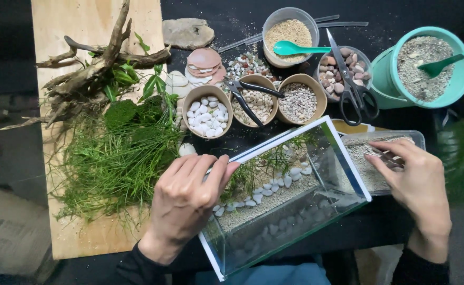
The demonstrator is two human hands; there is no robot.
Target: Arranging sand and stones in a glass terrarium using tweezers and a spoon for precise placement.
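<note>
- A small glass tank [295, 211] with white edging lies tilted on a black tabletop [417, 13], nearest the viewer; sand, a row of white pebbles and green plant sprigs sit inside it.
- The left hand [187, 198] rests on the tank's left rim, fingers pressed together and curled over the white edge.
- The right hand [417, 184] hovers just right of the tank, fingers closed in a pinch on thin metal tweezers [387, 157].
- Under that hand, touching the tank's right side, is a clear plastic tray of pale sand [369, 169].
- Left of the tank, a heap of grass-like plants and moss [116, 153] lies on a plywood board [84, 26].
- Just beyond the tank stand three brown paper bowls: white pebbles [207, 113], small beige gravel with dark pliers [253, 95] lying across it, and fine pale grit [298, 100].
- Beyond the plants, a branching piece of driftwood [95, 63] lies on the board.
- Far right of the tank, black-handled scissors [351, 79] rest on a clear bowl of brownish stones, beside a teal pot of gravel [427, 66] holding a green scoop.
- Farthest from the tank, a clear cup of tan sand [290, 34] holds a teal spoon, with a flat grey stone [187, 32] to its left.
</note>
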